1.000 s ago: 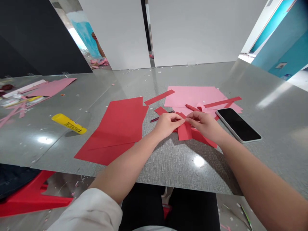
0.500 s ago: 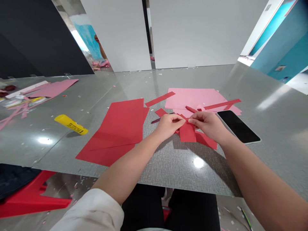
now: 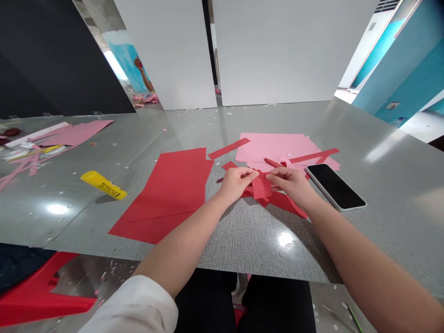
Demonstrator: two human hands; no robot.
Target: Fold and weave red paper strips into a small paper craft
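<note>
Between my two hands a small red paper piece [image 3: 261, 186] is held just above the table. My left hand [image 3: 239, 181] pinches its left upper edge with thumb and finger. On the right edge, my right hand [image 3: 288, 181] has a similar pinch. More red scraps [image 3: 286, 203] lie beneath and around my hands. Large red sheets [image 3: 176, 180] lie to the left of my left hand, and pink sheets [image 3: 274, 144] lie beyond both hands. A red strip [image 3: 229, 148] rests between the red and pink sheets.
A phone [image 3: 336, 186] lies right of my right hand. At the left is a yellow glue bottle [image 3: 104, 185]. Pink paper pieces [image 3: 78, 132] lie at the far left. Tall white panels [image 3: 287, 51] stand along the back of the grey table [image 3: 222, 245]. Behind a gap, a person's arm [image 3: 145, 78] shows.
The held red piece now looks smaller and slightly turned, with another red corner showing below it. The whole view has shifted a little. Beyond the panels, the other person's arm is raised higher.
</note>
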